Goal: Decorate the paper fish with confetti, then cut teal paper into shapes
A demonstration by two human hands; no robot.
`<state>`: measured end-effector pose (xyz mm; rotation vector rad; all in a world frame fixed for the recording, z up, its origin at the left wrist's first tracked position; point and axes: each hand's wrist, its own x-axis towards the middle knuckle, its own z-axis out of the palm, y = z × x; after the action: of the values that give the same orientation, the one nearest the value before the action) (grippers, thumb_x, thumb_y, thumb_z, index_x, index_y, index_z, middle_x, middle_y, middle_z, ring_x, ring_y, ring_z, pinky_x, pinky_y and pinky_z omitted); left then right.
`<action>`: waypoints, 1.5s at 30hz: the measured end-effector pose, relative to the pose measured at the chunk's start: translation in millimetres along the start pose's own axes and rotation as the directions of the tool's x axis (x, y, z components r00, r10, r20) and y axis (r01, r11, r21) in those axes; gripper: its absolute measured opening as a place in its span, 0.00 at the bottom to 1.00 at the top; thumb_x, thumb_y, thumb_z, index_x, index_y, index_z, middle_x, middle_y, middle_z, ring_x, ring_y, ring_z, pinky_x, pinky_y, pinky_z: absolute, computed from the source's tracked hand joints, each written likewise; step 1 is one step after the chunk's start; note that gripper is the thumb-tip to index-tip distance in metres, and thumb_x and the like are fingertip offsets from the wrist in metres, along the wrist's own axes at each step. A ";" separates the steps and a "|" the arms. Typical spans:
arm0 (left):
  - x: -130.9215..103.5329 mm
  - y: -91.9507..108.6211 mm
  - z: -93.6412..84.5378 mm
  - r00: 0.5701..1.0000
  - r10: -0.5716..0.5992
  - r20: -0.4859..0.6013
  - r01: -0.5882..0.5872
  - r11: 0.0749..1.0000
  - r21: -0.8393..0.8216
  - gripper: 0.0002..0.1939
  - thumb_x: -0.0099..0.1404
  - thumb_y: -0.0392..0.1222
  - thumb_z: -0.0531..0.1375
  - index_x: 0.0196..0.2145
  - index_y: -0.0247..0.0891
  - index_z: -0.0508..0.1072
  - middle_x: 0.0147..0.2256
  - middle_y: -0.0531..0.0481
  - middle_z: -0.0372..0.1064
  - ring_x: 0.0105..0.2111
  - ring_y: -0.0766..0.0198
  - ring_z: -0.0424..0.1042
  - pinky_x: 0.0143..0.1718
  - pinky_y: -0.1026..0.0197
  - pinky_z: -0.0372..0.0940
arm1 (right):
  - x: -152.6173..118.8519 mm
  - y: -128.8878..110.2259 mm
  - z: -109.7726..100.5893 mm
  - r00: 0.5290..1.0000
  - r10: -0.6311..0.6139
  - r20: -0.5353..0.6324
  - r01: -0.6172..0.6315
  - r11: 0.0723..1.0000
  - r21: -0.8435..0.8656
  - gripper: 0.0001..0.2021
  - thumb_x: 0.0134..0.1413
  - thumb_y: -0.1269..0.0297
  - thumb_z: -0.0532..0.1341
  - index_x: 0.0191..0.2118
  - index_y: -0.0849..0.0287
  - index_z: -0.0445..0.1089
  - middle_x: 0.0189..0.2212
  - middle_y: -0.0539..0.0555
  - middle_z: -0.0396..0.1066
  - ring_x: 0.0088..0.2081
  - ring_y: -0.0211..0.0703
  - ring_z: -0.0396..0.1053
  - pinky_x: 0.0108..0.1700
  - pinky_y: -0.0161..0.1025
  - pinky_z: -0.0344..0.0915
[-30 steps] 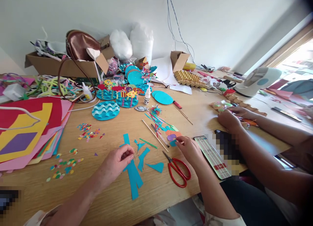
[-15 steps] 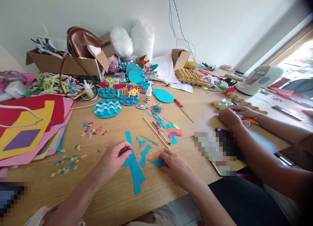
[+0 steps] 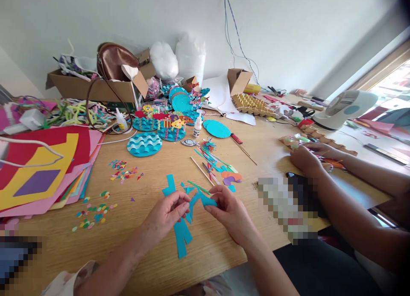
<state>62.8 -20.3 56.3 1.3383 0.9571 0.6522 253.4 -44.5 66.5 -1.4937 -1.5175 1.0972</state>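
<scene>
My right hand (image 3: 228, 207) pinches a pointed blue paper scrap (image 3: 206, 200), lifted a little above the table. Facing it, my left hand (image 3: 172, 209) has thumb and fingertips pressed together; whatever is between them is too small to make out. Beneath my left hand lie blue paper strips (image 3: 182, 241), partly covered by it. Small blue offcuts and a thin green strip (image 3: 199, 187) are just beyond my hands. Farther off sit a wooden stick (image 3: 201, 171) and orange and purple paper pieces (image 3: 232, 176).
Paper dots (image 3: 96, 212) and confetti bits (image 3: 125, 173) lie left, beside stacked coloured sheets (image 3: 48, 168). Blue wavy discs (image 3: 144, 145) and a glue bottle (image 3: 197, 127) stand behind. At right, a co-worker's hands (image 3: 306, 159) handle small crafts near a blurred-out item and a dark phone-like object.
My right hand has raised the blue scrap off the table and brought it left. My left hand has moved right towards it. The view has shifted slightly.
</scene>
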 end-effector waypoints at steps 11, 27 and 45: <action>11.9 8.1 11.6 0.993 0.048 -0.107 -0.051 0.998 -0.034 0.12 0.54 0.49 0.55 0.22 0.38 0.60 0.20 0.57 0.57 0.22 0.68 0.60 0.24 0.65 0.58 | 6.3 -9.8 19.6 0.999 -0.035 0.017 0.029 0.961 0.275 0.08 0.47 0.66 0.59 0.35 0.57 0.59 0.23 0.45 0.62 0.26 0.35 0.62 0.28 0.33 0.59; -0.3 25.5 -8.7 0.968 -0.039 -0.247 -0.013 0.978 -0.207 0.09 0.52 0.44 0.58 0.27 0.36 0.65 0.20 0.55 0.66 0.21 0.69 0.66 0.22 0.67 0.61 | -39.0 22.1 -47.1 0.956 0.295 -0.003 -0.143 0.456 -0.878 0.03 0.49 0.68 0.55 0.32 0.55 0.64 0.33 0.56 0.72 0.33 0.50 0.71 0.27 0.36 0.52; 3.9 28.8 -13.1 0.976 0.072 -0.204 -0.080 0.996 -0.032 0.07 0.54 0.44 0.56 0.26 0.38 0.64 0.20 0.56 0.63 0.22 0.68 0.63 0.25 0.65 0.60 | -8.9 -33.6 -18.0 0.993 0.065 -0.095 -0.059 0.996 0.061 0.10 0.44 0.57 0.59 0.27 0.56 0.59 0.22 0.47 0.64 0.21 0.36 0.59 0.23 0.34 0.57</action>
<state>57.1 -6.0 84.2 1.2955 1.0539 0.8748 258.0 -50.6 104.8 -1.5403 -1.3698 1.0793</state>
